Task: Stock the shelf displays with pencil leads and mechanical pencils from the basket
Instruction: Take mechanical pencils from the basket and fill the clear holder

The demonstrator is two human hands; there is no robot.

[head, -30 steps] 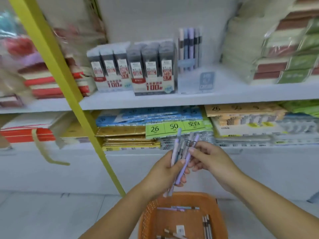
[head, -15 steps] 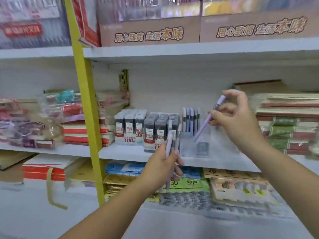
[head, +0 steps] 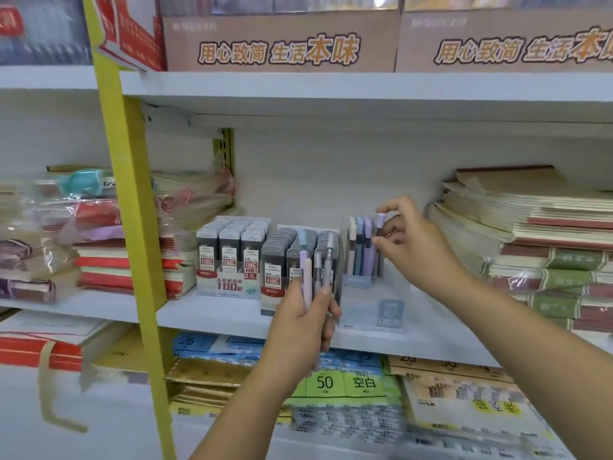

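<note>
I'm pinching a purple pencil (head: 380, 224) near its top with my right hand (head: 413, 242), thumb and a couple of fingers on it, index finger sticking up loose. The pencil's standing upright at the right end of the pencil row (head: 360, 247) in the clear holder (head: 371, 293), which is sitting on the middle shelf (head: 225, 313). Can't tell if its tip is touching bottom. My left hand (head: 303, 330) is gripping a bunch (head: 306, 277) of pencils upright, nearer to me, right in front of the 0.7 lead box (head: 282, 257). The 0.5 lead box (head: 232, 247) is sitting just left of that. Notebooks (head: 537, 227) are lying stacked on the far right, and wrapped packs (head: 93, 214) are lying left of the yellow post (head: 132, 227).
</note>
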